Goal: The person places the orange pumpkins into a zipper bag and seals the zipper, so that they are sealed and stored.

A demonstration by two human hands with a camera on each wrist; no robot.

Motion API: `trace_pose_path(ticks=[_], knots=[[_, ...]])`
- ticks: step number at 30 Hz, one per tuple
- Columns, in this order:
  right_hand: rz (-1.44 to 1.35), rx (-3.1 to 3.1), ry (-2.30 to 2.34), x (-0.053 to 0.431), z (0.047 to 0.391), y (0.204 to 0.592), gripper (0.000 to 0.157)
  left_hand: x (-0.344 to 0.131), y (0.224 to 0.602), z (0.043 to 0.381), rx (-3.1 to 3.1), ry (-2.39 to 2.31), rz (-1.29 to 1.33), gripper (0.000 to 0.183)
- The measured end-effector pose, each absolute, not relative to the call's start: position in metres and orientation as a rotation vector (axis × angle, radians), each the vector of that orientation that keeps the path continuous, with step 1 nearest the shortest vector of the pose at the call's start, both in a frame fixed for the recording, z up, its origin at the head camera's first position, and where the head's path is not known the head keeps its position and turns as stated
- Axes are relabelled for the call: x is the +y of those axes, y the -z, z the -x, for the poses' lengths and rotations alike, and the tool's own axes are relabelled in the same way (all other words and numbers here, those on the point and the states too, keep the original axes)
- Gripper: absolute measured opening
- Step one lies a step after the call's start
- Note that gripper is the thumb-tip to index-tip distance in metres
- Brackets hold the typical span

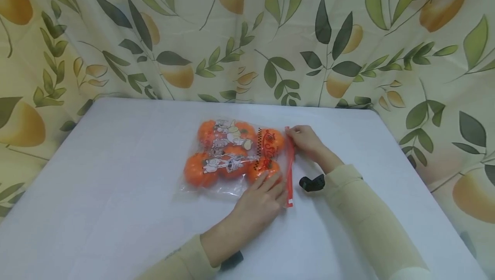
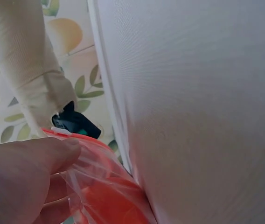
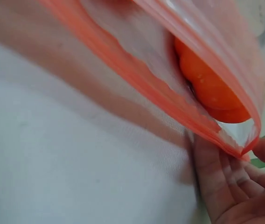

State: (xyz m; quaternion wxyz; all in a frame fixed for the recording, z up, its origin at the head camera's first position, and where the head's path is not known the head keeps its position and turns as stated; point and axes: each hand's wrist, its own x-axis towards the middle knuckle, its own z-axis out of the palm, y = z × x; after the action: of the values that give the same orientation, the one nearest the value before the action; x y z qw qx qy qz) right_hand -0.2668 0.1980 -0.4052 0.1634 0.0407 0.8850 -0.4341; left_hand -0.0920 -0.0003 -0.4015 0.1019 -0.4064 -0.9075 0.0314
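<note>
A clear zip bag [image 1: 247, 190] with printed cartoon figures and red lettering lies flat on the table, holding several orange, lobed, pumpkin-like pieces [image 1: 201, 170]. Along its right end runs a red zip strip [image 1: 290, 172], with a white slider [image 2: 61, 131] near the closest corner. My left hand [image 1: 257, 200] pinches that near corner, thumb [image 2: 65, 151] on top and fingers behind the plastic. At the far corner, my right hand [image 1: 307, 140] pinches the strip's end between thumb and fingers. In the right wrist view the bag's mouth [image 3: 170, 100] gapes, with an orange piece [image 3: 212, 88] inside.
The bag lies on a white-covered table [image 1: 116, 164]. Behind it hangs a cloth [image 1: 232, 56] printed with fruit and leaves. A black wrist device [image 1: 312, 183] sits by the right sleeve, and another dark one [image 1: 232, 260] shows under the left wrist.
</note>
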Motion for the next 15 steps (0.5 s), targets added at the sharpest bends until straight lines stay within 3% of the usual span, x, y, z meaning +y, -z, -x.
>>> trace_pose_path(ticks=[8,15], knots=[[-0.059,2.278,1.317,0.208,0.243,0.401,0.05,-0.001,0.401,0.091,-2.683,-0.075,1.194,0.051],[0.011,2.102,1.421,0.216,0.213,0.4,0.047,0.0,0.401,0.09,-2.655,-0.11,1.163,0.047]])
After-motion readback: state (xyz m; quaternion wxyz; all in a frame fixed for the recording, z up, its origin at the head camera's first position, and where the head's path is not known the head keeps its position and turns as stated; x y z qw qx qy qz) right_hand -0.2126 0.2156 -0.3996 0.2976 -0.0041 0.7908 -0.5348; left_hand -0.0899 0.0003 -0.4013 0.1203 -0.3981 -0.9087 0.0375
